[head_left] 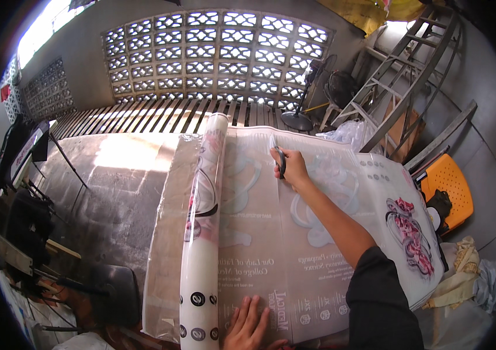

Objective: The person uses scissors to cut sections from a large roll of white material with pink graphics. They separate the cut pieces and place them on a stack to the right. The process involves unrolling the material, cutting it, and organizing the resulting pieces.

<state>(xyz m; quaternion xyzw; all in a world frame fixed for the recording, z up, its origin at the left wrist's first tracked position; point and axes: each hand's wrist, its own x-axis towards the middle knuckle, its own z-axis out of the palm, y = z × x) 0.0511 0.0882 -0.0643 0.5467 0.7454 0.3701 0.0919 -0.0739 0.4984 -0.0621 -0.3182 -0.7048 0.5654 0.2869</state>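
Observation:
A wide printed translucent film [248, 233] covers the table, its faint lettering reversed. My right hand [293, 169] is closed around the dark handles of a pair of scissors [282, 158], whose pale blades reach the film's far edge. Straight below them a thin line runs down the film toward me. At the near edge my left hand [247, 328] lies flat with fingers spread, just right of a rolled-up length of film [200, 265]. That roll stretches from front to back across the sheet. On the right, a pink and black floral print [408, 233] shows on the sheet.
An orange plastic chair [449, 189] stands right of the table, below a leaning metal ladder [399, 76]. Behind the table are a standing fan [300, 116] and wooden slats [160, 119]. A dark chair [114, 294] is at the left, with crumpled cloth [461, 268] at the right.

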